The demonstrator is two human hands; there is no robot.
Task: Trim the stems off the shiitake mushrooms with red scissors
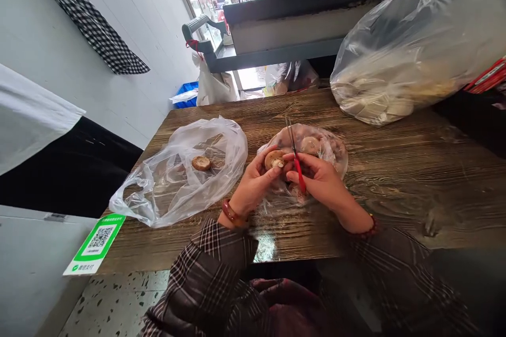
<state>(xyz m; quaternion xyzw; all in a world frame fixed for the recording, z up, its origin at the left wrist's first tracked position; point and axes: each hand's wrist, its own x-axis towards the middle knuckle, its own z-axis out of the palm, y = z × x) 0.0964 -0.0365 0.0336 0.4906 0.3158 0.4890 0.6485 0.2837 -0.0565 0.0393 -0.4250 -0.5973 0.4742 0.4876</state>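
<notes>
Mushroom (272,159), one, pinched in curled left hand (253,184), one red-handled tool (299,172) gripped in right hand (322,183)

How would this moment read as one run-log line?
left hand: holds mushroom | right hand: holds red-handled tool | near hands: bag of mushrooms | at left: spread plastic bag with lone mushroom

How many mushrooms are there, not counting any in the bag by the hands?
2. A round brown mushroom with a pale stem is in the left hand; another brown, roundish mushroom lies in or on the crumpled whitish plastic bag at left. More could be hidden.
</notes>
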